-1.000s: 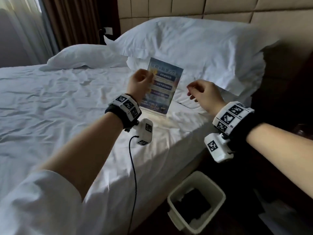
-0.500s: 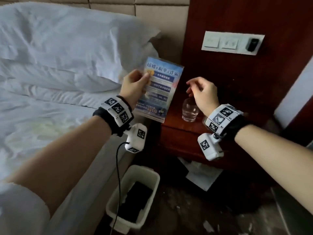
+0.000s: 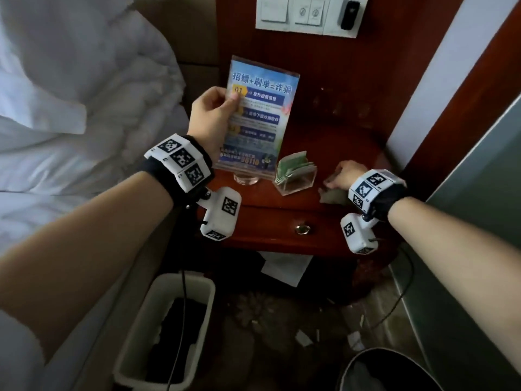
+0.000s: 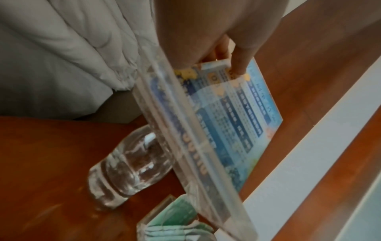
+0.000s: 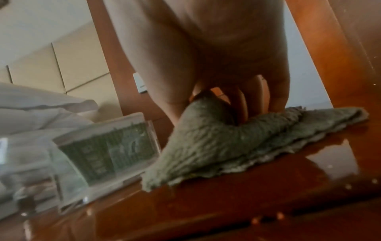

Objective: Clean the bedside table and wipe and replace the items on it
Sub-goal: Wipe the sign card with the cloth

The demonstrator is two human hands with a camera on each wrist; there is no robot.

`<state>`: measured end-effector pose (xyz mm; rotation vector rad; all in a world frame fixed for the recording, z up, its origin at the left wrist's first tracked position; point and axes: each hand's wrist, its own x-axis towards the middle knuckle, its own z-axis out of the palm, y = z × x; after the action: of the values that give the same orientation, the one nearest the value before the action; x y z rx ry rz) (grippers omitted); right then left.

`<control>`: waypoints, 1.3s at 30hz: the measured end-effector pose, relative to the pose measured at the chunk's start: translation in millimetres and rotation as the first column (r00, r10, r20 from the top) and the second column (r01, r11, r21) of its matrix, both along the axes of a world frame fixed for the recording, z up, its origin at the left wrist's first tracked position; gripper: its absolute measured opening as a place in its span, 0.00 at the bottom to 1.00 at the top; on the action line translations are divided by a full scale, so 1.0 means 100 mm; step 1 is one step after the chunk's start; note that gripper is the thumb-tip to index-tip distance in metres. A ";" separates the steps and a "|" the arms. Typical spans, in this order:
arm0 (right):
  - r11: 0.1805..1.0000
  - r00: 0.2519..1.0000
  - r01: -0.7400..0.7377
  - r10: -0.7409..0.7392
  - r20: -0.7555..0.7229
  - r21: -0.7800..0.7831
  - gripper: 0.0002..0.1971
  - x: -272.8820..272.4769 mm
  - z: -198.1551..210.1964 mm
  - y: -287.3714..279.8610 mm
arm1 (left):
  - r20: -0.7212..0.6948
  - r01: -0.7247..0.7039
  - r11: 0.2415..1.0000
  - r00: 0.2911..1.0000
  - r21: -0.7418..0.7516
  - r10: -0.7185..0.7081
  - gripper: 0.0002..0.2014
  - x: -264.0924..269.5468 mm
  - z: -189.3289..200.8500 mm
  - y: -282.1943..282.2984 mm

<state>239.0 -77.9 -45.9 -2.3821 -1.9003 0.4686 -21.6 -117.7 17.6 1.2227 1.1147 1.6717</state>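
My left hand [image 3: 229, 101] pinches the left edge of a clear acrylic sign stand [image 3: 260, 119] holding a blue leaflet, upright just above the red-brown bedside table [image 3: 346, 142]. In the left wrist view my thumb presses on the leaflet side of the stand [image 4: 216, 124]. A drinking glass [image 3: 246, 179] stands on the table behind the stand's foot, mostly hidden. A clear box of green packets [image 3: 296, 176] sits to its right. On the table's right side my right hand [image 3: 332, 182] pinches a grey cloth [image 5: 226, 143], lifting a fold.
The bed [image 3: 70, 114] borders the table on the left. A white bin [image 3: 166, 331] stands on the floor below, a dark round bin [image 3: 389, 371] at bottom right. Paper [image 3: 284, 268] lies under the table. A switch panel [image 3: 307, 15] is on the wall.
The view swung from the bed to the bedside table. My left hand carried the sign stand over the table. My right hand dropped to the table's right side and took hold of the cloth.
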 end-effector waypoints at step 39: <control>0.343 0.851 0.027 0.485 -0.202 0.939 0.21 -0.83 3.25 1.25 | -0.050 0.228 0.961 0.974 0.159 -0.222 0.11 0.63 2.51 1.60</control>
<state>155.9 47.3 279.5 -1.0937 -1.5821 -0.0919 41.2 42.1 269.0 1.4274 0.8335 1.5973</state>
